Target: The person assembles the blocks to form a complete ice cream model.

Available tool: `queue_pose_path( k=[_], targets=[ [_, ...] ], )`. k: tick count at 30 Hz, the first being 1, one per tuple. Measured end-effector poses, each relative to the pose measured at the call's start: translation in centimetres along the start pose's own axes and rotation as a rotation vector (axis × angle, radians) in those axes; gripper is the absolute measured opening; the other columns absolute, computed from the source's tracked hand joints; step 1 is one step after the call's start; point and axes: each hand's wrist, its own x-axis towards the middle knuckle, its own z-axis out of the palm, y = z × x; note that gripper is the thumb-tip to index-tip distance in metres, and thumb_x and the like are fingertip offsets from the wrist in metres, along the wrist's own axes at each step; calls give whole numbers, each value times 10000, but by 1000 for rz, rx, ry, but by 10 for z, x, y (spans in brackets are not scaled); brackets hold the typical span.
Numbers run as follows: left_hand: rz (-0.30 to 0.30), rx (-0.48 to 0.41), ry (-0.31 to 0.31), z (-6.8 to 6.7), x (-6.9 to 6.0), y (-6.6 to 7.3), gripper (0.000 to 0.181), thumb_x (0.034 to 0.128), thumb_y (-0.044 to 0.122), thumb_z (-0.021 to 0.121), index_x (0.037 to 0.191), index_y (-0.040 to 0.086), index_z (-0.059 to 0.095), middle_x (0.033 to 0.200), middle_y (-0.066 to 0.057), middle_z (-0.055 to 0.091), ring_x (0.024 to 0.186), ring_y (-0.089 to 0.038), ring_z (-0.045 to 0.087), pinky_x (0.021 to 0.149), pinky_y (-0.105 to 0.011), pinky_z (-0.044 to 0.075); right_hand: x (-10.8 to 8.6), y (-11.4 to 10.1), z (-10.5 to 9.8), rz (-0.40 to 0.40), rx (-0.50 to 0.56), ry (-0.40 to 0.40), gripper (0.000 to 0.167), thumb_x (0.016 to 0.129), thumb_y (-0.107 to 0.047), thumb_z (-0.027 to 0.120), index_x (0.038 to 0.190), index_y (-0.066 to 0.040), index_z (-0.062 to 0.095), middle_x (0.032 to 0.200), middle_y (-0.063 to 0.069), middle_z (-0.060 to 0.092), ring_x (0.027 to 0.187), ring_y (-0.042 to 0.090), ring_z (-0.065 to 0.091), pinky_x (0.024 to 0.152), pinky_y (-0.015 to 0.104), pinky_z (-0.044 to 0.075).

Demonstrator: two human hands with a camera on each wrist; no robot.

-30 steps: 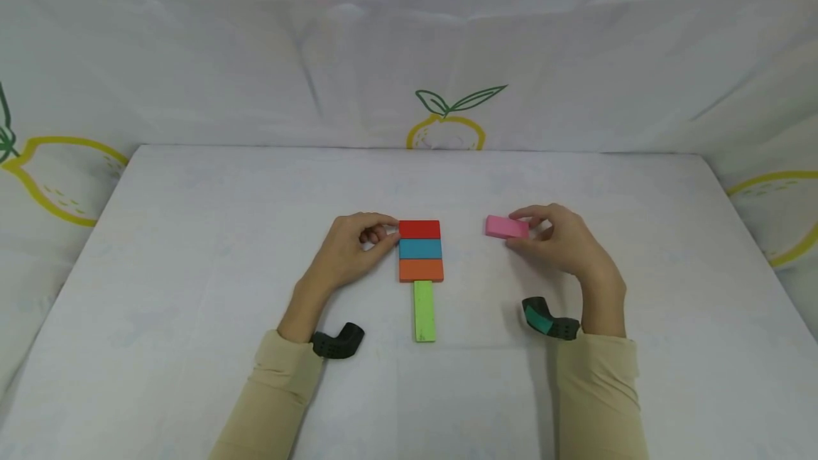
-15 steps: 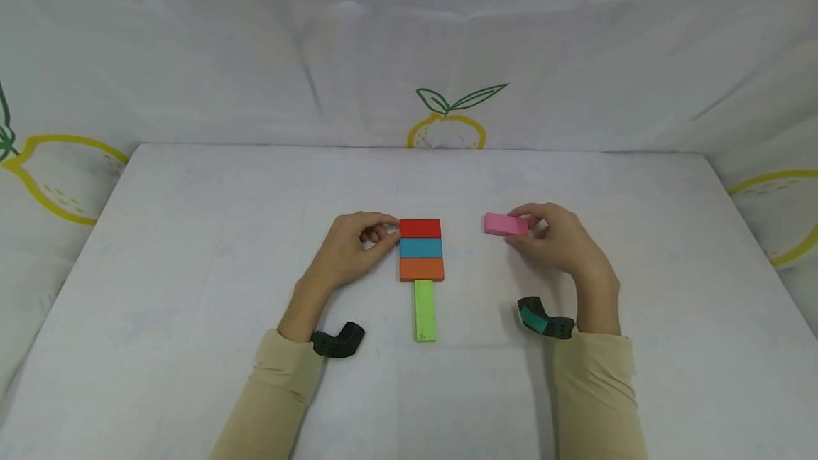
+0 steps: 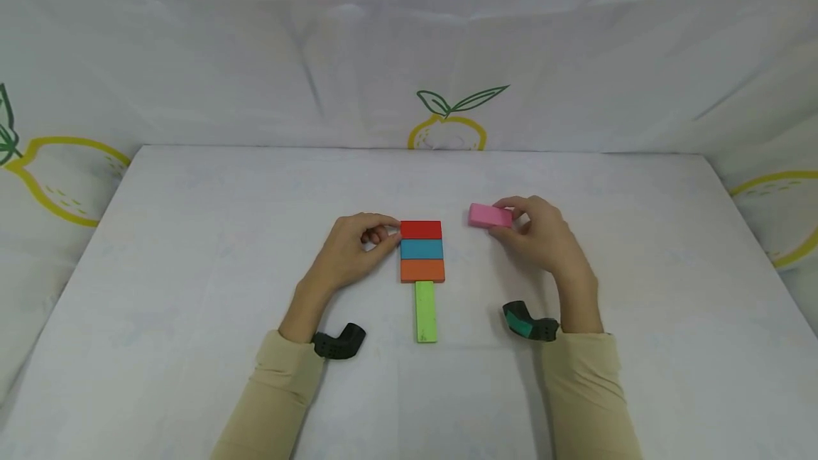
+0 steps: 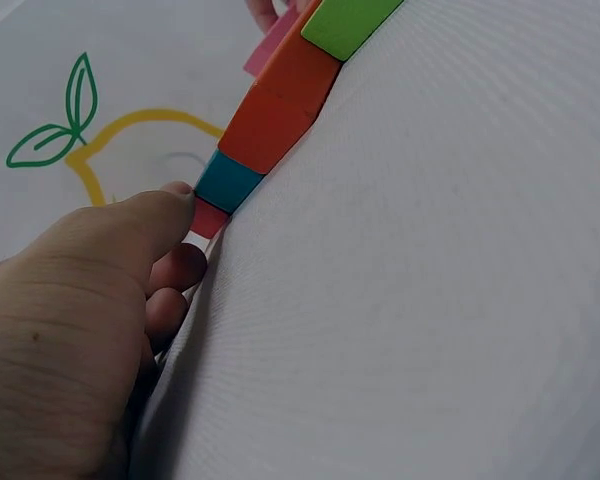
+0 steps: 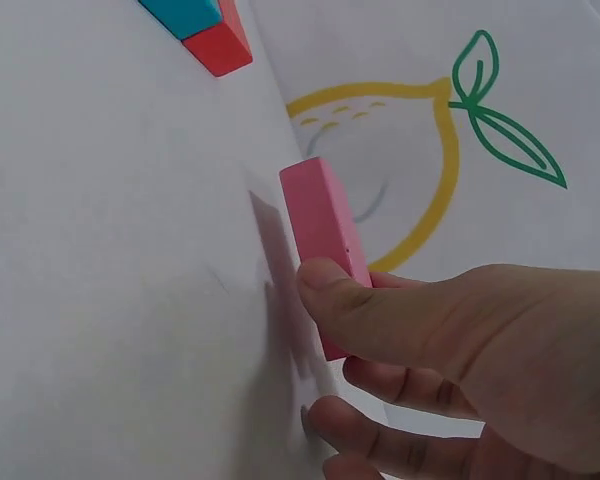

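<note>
Red (image 3: pixel 420 230), blue (image 3: pixel 422 249) and orange (image 3: pixel 422 271) blocks lie flat on the table, edge against edge. A green block (image 3: pixel 426 311) extends lengthwise from the orange block's near side. My left hand (image 3: pixel 348 248) touches the left end of the red block with thumb and index fingertips. In the left wrist view, the thumb lies against the blocks and its exact contact is partly hidden. To the right of the row, my right hand (image 3: pixel 537 236) pinches a pink block (image 5: pixel 315 210) by its right end. A shadow beneath shows it raised off the table.
A white cloth covers the table (image 3: pixel 211 289). Behind it hangs a white sheet with a lemon drawing (image 3: pixel 447 133). Each wrist wears a dark camera mount, the left mount (image 3: pixel 340 341) and the right mount (image 3: pixel 529 321), close over the table.
My right hand has carried the pink block leftward and slightly away from me, nearer the row. The left hand and the other blocks look unmoved.
</note>
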Motion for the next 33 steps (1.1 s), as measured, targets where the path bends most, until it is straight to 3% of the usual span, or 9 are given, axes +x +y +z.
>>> queue_pose_path(
  k=[10,24,33],
  targets=[
    [-5,-1,3,0,0,0,200,927,125,741,1104,34,766,817,-57,693,759,-144,608,743,-240,544,5,-15,17,-2,-25,79,451,951,-196,718,1372,-66,625,1155,199,615,991,354,608,845,473,564],
    [-13,18,-2,0,1,2,204,935,145,738,1112,48,765,823,-52,689,765,-146,603,743,-241,544,7,-22,27,1,-33,64,432,959,-187,707,1374,-90,634,1115,170,603,917,296,570,709,325,472],
    [-27,28,-9,0,0,3,206,936,146,740,1114,46,765,821,-54,685,768,-149,599,742,-236,537,7,-16,21,-57,11,45,434,958,-148,697,1374,-45,625,1146,208,624,953,330,613,823,404,562]
  ],
)
